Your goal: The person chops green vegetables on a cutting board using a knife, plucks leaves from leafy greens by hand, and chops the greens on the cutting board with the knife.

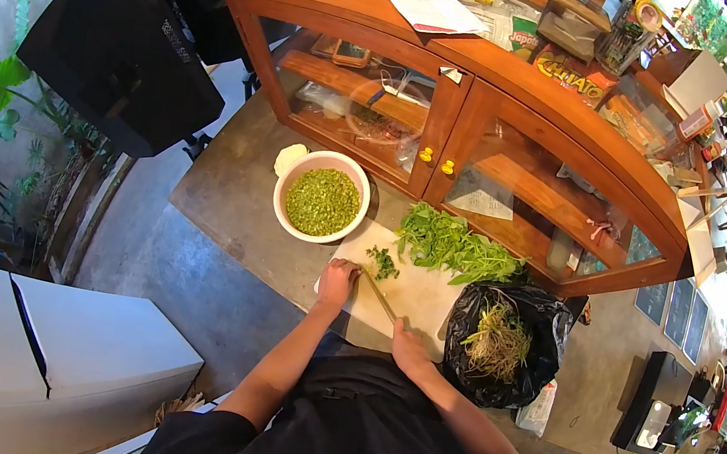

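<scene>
A knife [379, 295] lies slantwise over the white cutting board [422, 307]. My right hand [410, 346] is closed round its handle end. My left hand [337, 282] is at the blade's other end, fingers together; whether it grips the blade or something small is hidden. Just beyond the blade is a little pile of chopped greens [382, 263]. Leafy green stems [457, 247] lie along the board's far edge. Left of the board stands a white bowl [366, 191] full of finely chopped greens [322, 201].
A black plastic bag [549, 333] holding roots and trimmings [497, 341] sits right of the board. Behind stands a wooden glass-door cabinet [464, 99]. A pale round item [290, 159] is beside the bowl. A white fridge [99, 346] is at the lower left.
</scene>
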